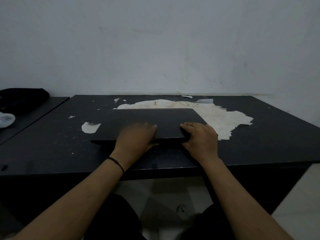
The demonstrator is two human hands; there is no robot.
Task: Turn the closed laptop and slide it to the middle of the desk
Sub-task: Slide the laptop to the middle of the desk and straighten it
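Observation:
A closed black laptop [149, 118] lies flat near the middle of the dark desk [52, 135], its long front edge facing me. My left hand [136, 137] grips that front edge left of centre, fingers over the lid and thumb below the edge. My right hand [199, 137] holds the front right corner, fingers curled on the lid. A thin black band circles my left wrist.
Patches of torn pale paper [216, 116] stick to the desk behind and right of the laptop, with a smaller scrap [90, 127] to its left. A second dark tabletop [26, 115] at left carries a black bundle [22, 97] and a white object [6, 119]. A wall rises behind.

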